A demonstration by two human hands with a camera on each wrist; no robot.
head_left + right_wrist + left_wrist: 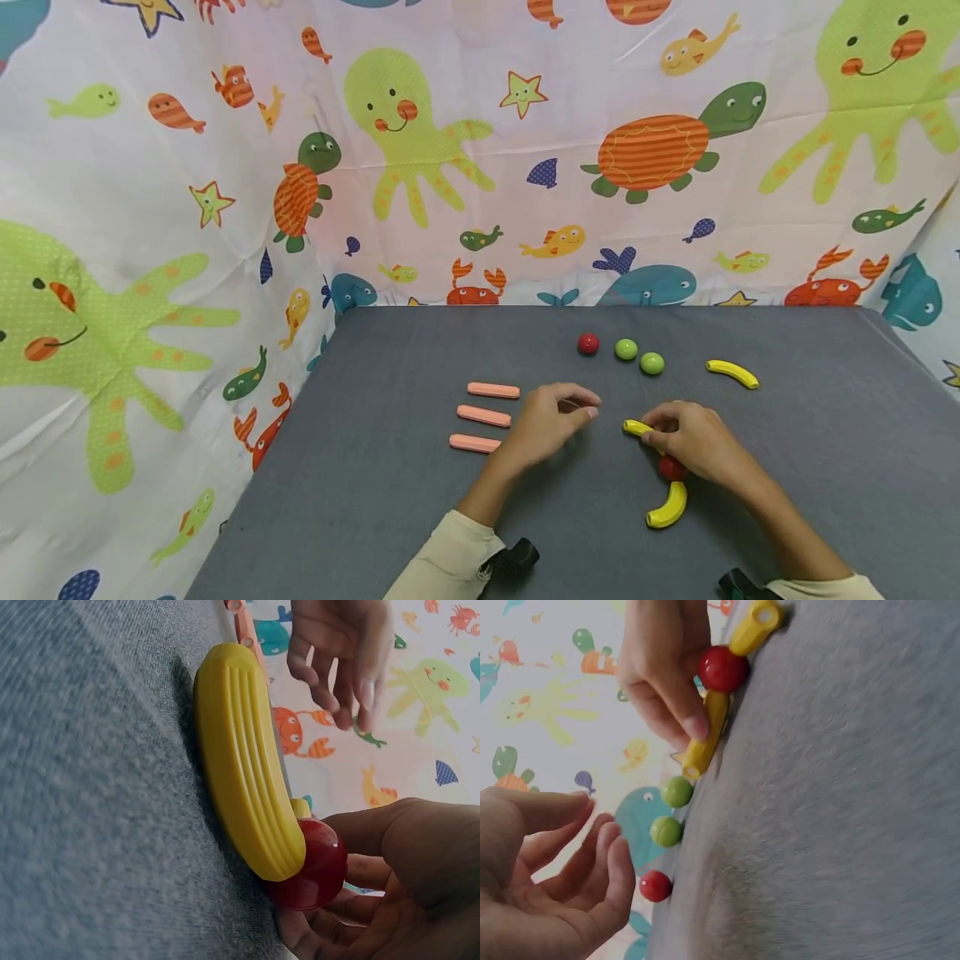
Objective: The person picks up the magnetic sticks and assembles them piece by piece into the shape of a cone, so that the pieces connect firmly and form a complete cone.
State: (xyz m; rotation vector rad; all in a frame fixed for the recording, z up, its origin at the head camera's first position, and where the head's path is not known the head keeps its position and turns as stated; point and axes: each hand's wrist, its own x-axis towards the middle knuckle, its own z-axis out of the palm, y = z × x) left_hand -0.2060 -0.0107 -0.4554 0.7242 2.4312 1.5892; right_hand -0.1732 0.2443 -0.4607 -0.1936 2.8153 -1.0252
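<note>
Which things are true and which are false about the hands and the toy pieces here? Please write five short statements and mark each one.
1. The right hand has a curved yellow piece in its grip. True.
2. The left hand is holding a stick. False: the left hand holds nothing, its fingers loosely curved.
3. Three pinkish sticks lie on the grey surface. True.
4. The balls lying beyond the hands are all red. False: they are one far red ball and two green balls.
5. The nearest yellow piece touches a near red ball. True.
</note>
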